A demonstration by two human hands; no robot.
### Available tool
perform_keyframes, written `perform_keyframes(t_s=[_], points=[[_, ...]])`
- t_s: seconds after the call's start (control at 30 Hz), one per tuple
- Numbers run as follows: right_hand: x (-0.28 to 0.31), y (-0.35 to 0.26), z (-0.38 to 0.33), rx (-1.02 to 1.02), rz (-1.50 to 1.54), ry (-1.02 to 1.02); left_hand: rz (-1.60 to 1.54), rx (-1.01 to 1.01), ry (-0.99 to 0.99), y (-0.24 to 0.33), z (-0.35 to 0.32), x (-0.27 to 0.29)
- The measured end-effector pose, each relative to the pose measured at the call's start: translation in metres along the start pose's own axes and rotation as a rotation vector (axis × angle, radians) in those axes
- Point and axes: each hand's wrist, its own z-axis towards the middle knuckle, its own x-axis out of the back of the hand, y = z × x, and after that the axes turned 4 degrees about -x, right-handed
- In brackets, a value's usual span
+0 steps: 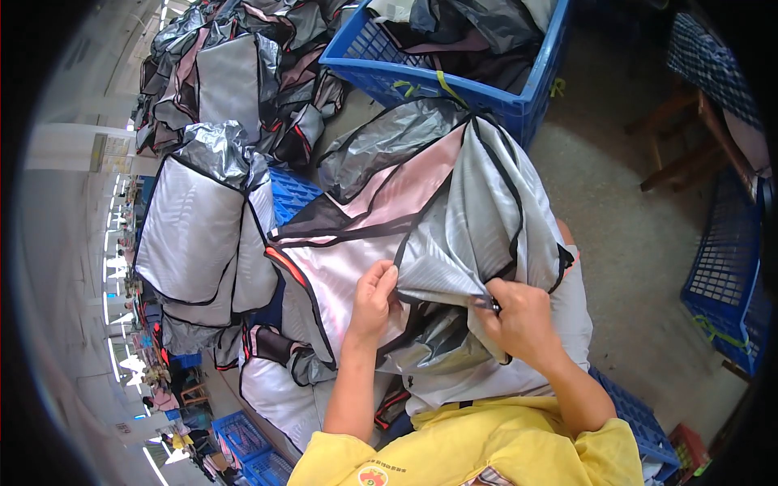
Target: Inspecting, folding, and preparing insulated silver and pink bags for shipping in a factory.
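Spread over my lap lies a sewn bag (373, 251) with silver and pale pink panels, black edge binding and a strip of red trim. With fingers pinched together, my left hand (374, 301) grips the bag's black-bound edge. Closed around a pair of small dark thread snips (484, 303) is my right hand (523, 320), beside a fold of the silver lining. The snips' tip touches or nearly touches that fold; the hand hides most of the tool.
Similar silver bags (190, 227) are stacked at my left, with a larger heap (231, 81) beyond. A blue plastic crate (454, 81) with more bags stands ahead. At right are a wooden stool (681, 138) and another blue crate (721, 267) on the concrete floor.
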Motion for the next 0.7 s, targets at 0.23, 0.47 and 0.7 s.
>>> perform_keyframes(t_s=[0.23,0.47,0.7], points=[[0.010,-0.006,-0.029,0.031,-0.123,-0.086,0.121,-0.059,-0.062,0.002,-0.035,-0.002],[0.076,-0.015,-0.021,-0.180,0.209,-0.341,0.604,-0.230,-0.035,0.006,-0.071,-0.016],[0.120,-0.035,0.013,-0.212,0.189,0.045,0.754,-0.607,-0.091,-0.001,-0.084,-0.026]])
